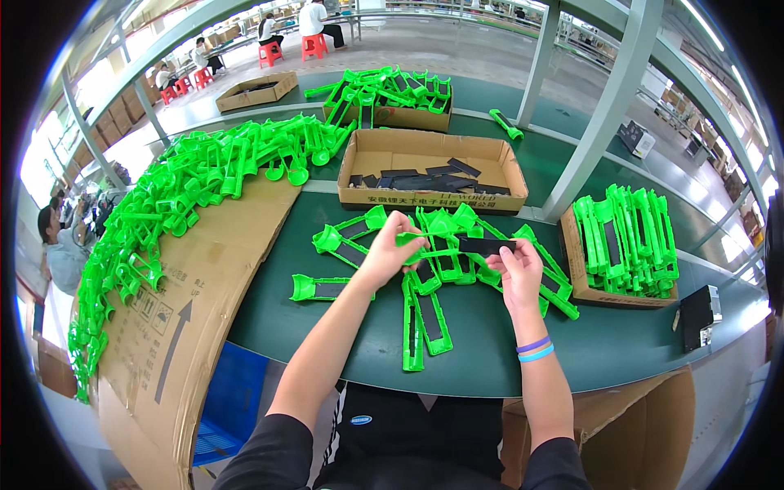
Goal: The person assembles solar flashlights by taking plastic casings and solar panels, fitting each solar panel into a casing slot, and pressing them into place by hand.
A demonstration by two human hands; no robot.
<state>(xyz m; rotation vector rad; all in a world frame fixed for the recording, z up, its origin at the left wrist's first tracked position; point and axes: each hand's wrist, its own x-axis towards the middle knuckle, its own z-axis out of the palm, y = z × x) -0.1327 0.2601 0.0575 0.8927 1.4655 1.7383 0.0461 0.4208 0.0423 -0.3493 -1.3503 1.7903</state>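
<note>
Above the middle of the green table, my left hand is closed on a bright green plastic housing with a long narrow frame. A flat black strip is pinched between the thumb and fingers of my right hand. The strip's left end lies close to the housing; whether they touch I cannot tell. Beneath and around both hands, several green housings with black strips in them are fanned out on the table, partly hidden by the hands.
An open cardboard tray of loose black strips stands beyond my hands. Behind it is a box of green housings. Another full box stands at right, beside a metal post. A large heap of housings covers the cardboard sheet at left.
</note>
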